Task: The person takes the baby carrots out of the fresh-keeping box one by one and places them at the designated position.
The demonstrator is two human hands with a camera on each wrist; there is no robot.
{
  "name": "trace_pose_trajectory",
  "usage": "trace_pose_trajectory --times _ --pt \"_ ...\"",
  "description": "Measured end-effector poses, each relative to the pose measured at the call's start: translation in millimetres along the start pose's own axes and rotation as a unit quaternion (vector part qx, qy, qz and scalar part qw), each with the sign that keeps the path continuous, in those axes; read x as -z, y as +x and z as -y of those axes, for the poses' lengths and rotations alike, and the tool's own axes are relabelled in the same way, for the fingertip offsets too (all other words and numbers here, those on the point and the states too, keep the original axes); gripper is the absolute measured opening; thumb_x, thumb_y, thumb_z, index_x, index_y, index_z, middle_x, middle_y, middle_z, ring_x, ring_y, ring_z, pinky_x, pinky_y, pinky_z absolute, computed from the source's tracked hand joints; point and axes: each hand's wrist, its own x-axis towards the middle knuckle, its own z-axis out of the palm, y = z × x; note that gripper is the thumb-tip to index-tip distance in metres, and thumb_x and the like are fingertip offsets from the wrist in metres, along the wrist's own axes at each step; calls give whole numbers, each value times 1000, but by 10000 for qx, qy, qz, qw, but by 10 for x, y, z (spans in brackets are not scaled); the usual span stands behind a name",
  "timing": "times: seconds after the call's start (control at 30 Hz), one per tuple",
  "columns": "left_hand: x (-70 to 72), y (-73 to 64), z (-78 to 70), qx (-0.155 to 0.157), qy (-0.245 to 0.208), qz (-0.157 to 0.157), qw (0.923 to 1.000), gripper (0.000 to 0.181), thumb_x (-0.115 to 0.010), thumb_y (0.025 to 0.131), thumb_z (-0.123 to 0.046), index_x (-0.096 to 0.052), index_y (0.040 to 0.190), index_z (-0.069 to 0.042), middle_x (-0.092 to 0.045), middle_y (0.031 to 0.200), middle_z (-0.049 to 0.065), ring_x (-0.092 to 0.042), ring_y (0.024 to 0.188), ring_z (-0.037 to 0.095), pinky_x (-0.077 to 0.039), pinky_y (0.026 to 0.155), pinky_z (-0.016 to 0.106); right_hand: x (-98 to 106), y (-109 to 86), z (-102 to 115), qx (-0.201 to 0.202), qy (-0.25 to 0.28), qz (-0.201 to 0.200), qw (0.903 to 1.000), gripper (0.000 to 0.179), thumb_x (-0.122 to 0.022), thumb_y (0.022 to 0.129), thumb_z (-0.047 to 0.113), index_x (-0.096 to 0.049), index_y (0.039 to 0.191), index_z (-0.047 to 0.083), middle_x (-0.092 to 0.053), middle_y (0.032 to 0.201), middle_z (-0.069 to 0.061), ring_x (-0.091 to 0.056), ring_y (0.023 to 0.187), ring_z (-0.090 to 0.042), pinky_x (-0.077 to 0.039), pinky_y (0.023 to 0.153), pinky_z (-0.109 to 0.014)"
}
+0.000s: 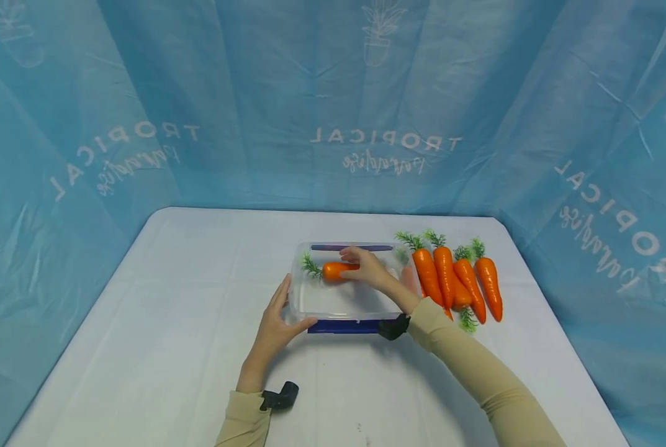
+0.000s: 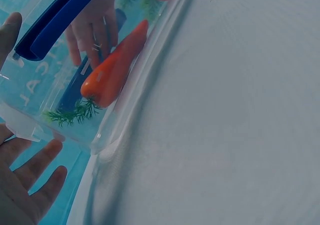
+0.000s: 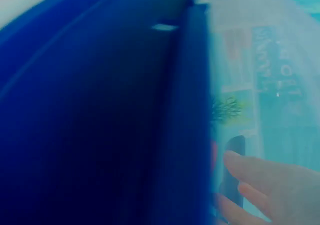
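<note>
A clear plastic container (image 1: 317,299) with blue clips sits on the table. One orange carrot (image 1: 334,271) with a green leafy top lies inside on its floor. My left hand (image 1: 274,329) touches the container's near left corner, thumb at the front and extended fingers along the left side. Inside the container my right hand (image 1: 369,269) is over the carrot's narrow end. Through the clear wall in the left wrist view, the right hand's fingers (image 2: 95,32) hang loosely beside the carrot (image 2: 111,77). A blue clip (image 3: 115,110) fills much of the right wrist view.
Several carrots (image 1: 445,273) with green tops lie in a pile on the white table (image 1: 159,335), just right of the container. Blue printed curtains (image 1: 277,87) surround the table at the back and sides.
</note>
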Motion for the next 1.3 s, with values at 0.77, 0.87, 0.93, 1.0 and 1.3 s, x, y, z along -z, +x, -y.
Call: trace_pose_trajectory --times 0.77,0.87,0.93,1.0,1.3 --pt "-5 -7 -25 -28 -20 -1 10000 103 -81 74 -33 -17 154 -20 -23 159 9 -43 134 35 -38 110 51 -23 -44 -20 -1127 -699 131 9911 53 -77 75 0 -57 123 -2 -68 108 -19 -65 98 -29 -55 91 -39" --pt "-2 -6 -26 -86 -41 -27 10000 103 -82 74 -32 -18 154 -20 -23 159 10 -44 133 35 -39 109 51 -13 -49 -8 -1055 -599 163 9925 53 -78 74 2 -57 123 -2 -68 107 -20 -65 99 -30 -55 90 -38" --pt "1 -6 -32 -85 -69 -24 9999 103 -82 74 -32 -18 154 -20 -23 159 9 -43 134 35 -39 109 51 -4 -56 -8 -1047 -445 150 9934 53 -78 74 3 -57 123 -2 -68 107 -21 -65 99 -30 -56 90 -38" --pt "3 -8 -35 -54 -78 -4 10000 103 -82 74 -32 -18 154 -20 -23 159 9 -42 135 35 -38 110 51 11 -61 -14 -1061 -264 122 9939 53 -78 75 4 -58 124 -1 -68 108 -21 -65 100 -30 -56 90 -38" --pt "2 -10 -14 -73 35 -27 10000 105 -82 73 -35 -17 154 -22 -22 159 7 -40 137 32 -39 109 51 114 -84 50 -1231 421 -73 9915 53 -76 79 10 -57 127 3 -68 110 -21 -67 99 -29 -56 91 -39"
